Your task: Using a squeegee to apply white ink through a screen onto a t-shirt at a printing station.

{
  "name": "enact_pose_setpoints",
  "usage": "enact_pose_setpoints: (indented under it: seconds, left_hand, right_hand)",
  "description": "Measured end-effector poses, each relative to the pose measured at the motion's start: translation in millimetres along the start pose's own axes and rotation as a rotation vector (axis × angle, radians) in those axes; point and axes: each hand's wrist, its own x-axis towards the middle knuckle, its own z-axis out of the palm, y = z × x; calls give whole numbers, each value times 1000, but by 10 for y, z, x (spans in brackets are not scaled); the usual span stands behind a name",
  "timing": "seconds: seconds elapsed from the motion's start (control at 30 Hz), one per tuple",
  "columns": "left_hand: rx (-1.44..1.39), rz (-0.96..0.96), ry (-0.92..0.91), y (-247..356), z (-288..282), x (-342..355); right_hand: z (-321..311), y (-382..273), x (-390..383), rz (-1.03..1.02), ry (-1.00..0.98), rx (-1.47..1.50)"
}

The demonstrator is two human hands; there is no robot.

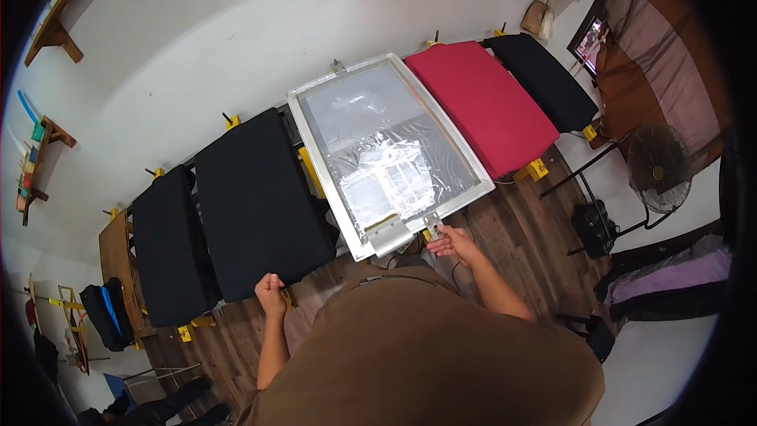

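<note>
Framed screen (pixel 390 154) extends away-left, lengthwise, from nearer right hand (pixel 452 244); fingers at bracket (pixel 431 224), pinch unclear. Left hand (pixel 270 293) curls into a fist.

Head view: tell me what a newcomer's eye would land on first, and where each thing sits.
Probably the silver-framed screen first, glaring bright at the centre, with the right hand at its near edge. Next comes the red board just to its right, vivid beside the black board further right. The large fan stands out at the far right.
</note>
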Motion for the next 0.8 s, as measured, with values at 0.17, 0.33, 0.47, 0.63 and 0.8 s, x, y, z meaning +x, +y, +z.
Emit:
enact_pose_setpoints:
  seconds: [0.17,0.33,0.47,0.63,0.8]
  left_hand:
    - [187,142,-128,164,67,-39]
    - [378,78,-149,303,61,-120]
    - [417,36,-162,341,29,-110]
    - [451,61,-203,349,14,-118]
    - [573,224,-158,301,41,-149]
  right_hand:
    - [42,210,34,-145,112,18]
    - [50,220,35,-236,199,-110]
    - [142,255,49,-320,230,-80]
    - [177,264,33,-361,271,-34]
    - [124,290,38,-345,261,-87]
